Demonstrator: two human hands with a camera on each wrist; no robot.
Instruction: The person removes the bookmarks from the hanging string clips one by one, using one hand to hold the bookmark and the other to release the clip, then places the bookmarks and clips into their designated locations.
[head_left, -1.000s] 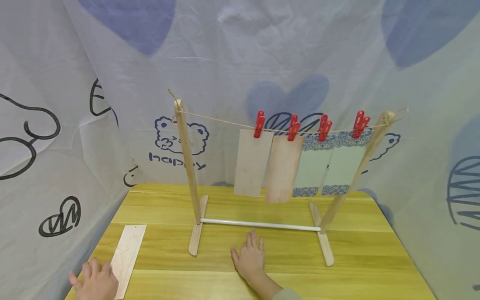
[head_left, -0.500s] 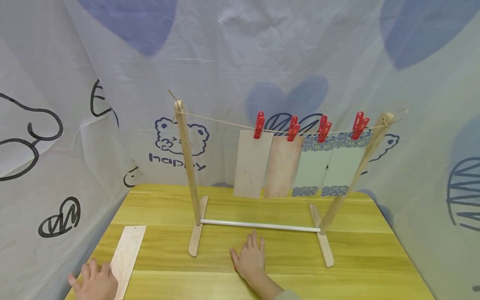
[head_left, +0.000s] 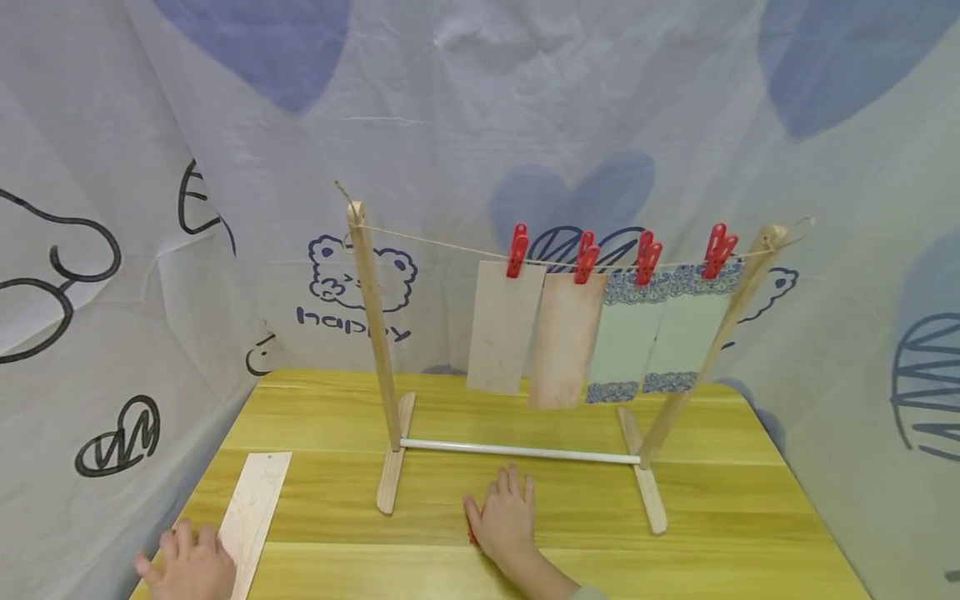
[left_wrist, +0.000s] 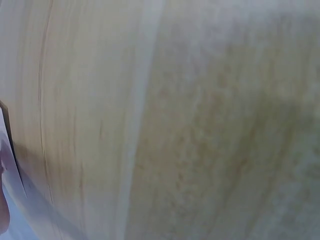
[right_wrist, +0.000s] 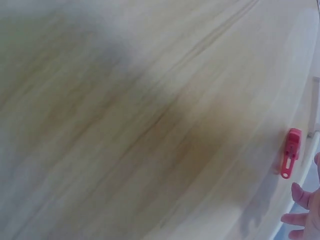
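At the lower left in the head view, my left hand lies with spread fingers beside a pale paper strip, fingertips at its left edge. The left wrist view catches only a bit of that hand and the strip's edge. My right hand is low over the table with its fingers extended, just in front of the white bar. A red clip lies on the table near its fingers in the right wrist view; in the head view the hand mostly hides it.
A wooden stand with a white crossbar carries a string. Several red clips hold paper strips on it: a plain one, a pinkish one and blue-bordered ones. Printed cloth encloses the wooden table.
My right hand has shifted slightly to the right, so a bit more of the red clip shows by its thumb. The hanging strips sway a little. My left hand stays almost still.
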